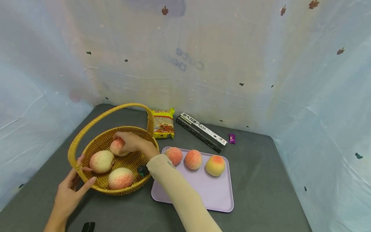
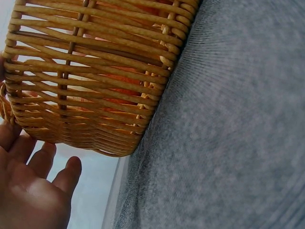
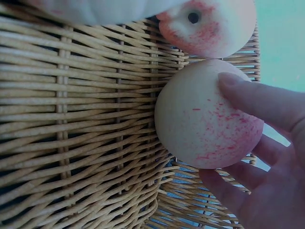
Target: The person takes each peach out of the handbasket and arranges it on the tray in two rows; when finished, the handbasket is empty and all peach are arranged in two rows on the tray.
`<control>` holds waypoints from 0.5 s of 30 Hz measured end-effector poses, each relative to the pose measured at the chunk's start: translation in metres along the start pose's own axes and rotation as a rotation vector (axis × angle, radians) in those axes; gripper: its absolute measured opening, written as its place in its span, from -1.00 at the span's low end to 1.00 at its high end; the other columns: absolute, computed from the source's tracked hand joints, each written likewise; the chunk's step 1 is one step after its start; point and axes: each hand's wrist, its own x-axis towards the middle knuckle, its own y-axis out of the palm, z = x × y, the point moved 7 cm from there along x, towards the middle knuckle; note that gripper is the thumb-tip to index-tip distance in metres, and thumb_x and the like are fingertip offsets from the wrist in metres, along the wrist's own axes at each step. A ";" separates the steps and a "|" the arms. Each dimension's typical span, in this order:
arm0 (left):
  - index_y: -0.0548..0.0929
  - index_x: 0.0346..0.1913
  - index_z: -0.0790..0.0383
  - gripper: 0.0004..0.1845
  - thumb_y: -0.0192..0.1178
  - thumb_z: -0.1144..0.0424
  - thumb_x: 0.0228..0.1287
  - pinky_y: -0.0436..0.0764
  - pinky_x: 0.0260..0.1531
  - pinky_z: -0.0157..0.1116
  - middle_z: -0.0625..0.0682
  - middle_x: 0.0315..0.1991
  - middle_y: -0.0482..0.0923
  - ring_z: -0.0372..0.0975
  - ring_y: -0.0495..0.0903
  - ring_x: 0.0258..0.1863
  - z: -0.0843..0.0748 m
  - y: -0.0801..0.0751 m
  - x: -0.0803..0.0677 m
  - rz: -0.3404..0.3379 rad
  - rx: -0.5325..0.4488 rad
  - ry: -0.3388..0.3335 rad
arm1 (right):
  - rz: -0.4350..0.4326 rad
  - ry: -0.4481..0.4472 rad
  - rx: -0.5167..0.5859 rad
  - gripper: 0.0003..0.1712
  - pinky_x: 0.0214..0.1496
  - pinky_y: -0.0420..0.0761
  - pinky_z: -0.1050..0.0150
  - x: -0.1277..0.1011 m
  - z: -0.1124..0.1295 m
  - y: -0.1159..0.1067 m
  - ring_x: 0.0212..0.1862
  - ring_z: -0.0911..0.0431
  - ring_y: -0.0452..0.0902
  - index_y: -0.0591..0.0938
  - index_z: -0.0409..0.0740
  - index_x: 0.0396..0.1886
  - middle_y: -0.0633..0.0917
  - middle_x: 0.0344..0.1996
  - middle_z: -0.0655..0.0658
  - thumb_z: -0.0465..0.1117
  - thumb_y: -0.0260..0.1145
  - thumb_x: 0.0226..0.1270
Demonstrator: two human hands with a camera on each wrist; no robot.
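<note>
A yellow wicker basket with a tall arched handle stands at the left of the table. My left hand holds its left rim near the foot of the handle; the left wrist view shows that hand beside the woven wall. Inside the basket, my right hand grips a peach at the back. In the right wrist view, thumb and fingers lie around this pale, red-speckled peach, which touches a neighbouring peach. Two other peaches sit in the basket, one at the left and one in front.
A lilac tray right of the basket bears three peaches along its back; my right sleeve crosses over its left part. Behind are a yellow food packet, a black pasta box and a small purple packet.
</note>
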 end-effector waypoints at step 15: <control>0.14 0.58 0.07 -0.10 0.26 0.60 0.26 0.32 0.12 -0.66 -0.20 0.10 0.50 -0.45 0.35 0.24 0.001 0.000 0.001 0.008 -0.005 -0.008 | 0.017 -0.023 0.099 -0.35 0.00 0.41 0.55 0.000 -0.009 0.002 0.13 0.21 0.47 0.48 -0.17 0.36 0.54 0.22 -0.09 -0.23 0.45 0.28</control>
